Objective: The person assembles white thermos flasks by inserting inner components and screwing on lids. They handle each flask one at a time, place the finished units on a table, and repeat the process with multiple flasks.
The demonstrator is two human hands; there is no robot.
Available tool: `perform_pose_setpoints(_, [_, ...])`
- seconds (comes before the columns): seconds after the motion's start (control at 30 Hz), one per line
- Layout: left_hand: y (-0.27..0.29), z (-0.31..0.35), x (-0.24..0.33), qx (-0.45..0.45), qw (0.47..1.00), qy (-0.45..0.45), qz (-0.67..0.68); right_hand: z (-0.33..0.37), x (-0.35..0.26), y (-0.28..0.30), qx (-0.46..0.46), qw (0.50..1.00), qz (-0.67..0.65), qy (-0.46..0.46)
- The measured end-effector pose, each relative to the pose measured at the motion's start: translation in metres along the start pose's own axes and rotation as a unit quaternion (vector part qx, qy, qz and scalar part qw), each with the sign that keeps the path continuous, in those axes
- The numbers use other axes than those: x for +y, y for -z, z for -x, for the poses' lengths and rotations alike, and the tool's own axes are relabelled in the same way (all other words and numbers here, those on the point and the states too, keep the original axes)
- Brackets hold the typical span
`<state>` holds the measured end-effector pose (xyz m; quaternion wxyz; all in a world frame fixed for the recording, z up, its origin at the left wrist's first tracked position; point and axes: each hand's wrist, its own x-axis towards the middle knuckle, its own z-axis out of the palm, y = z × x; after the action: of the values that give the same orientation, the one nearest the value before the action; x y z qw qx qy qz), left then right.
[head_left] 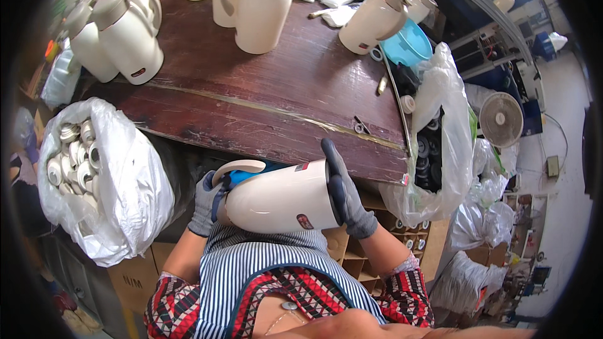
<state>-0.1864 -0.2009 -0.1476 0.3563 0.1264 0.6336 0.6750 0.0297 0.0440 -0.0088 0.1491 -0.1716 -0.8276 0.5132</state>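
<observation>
A cream thermal jug (282, 201) lies on its side in front of my apron, its base toward the right. My left hand (205, 204), in a grey work glove, is closed around the neck end beside the curved handle (240, 167). Something blue (237, 177) shows between handle and body; I cannot make out its kind. My right hand (350, 198), gloved in grey with a dark coated palm, presses against the base with its fingers pointing up along it. The jug is held between both hands. The lid end is mostly hidden by my left hand.
Several cream jugs (264, 12) stand on the dark red wooden table (251, 88). At left is a white plastic bag (125, 188) of pale round parts. On the right are a blue basin (408, 44), a clear bag (440, 169) of dark parts and a fan (500, 119).
</observation>
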Motion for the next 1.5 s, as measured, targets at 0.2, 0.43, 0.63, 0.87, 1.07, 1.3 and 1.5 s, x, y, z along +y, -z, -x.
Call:
perform_pose_setpoints(0.2, [0.000, -0.005, 0.001, -0.032, 0.999, -0.040, 0.001, 0.013, -0.024, 0.004, 0.041, 0.993, -0.107, -0.004])
perform_pose_setpoints(0.43, [-0.003, -0.013, -0.030, -0.079, 0.996, -0.043, 0.012, 0.035, -0.030, 0.014, -0.113, 0.926, 0.172, 0.317])
perform_pose_setpoints(0.63, [-0.007, 0.005, -0.030, -0.059, 0.997, -0.051, -0.020, 0.052, -0.014, 0.002, -0.036, 0.980, 0.113, 0.158])
perform_pose_setpoints(0.87, [0.002, -0.017, -0.031, -0.142, 0.988, -0.027, 0.057, 0.037, -0.071, -0.004, -0.008, 1.000, 0.008, 0.019])
perform_pose_setpoints(1.07, [0.024, -0.027, -0.032, -0.124, 0.987, 0.055, 0.091, -0.014, -0.034, 0.058, 0.161, 0.897, 0.390, 0.133])
perform_pose_setpoints(1.3, [0.024, -0.010, -0.019, -0.099, 0.974, 0.095, 0.180, -0.083, 0.170, 0.108, 0.188, 0.862, 0.412, -0.228])
perform_pose_setpoints(1.5, [0.032, -0.013, -0.037, -0.080, 0.988, 0.032, 0.128, -0.076, 0.095, 0.098, 0.120, 0.939, 0.299, -0.123])
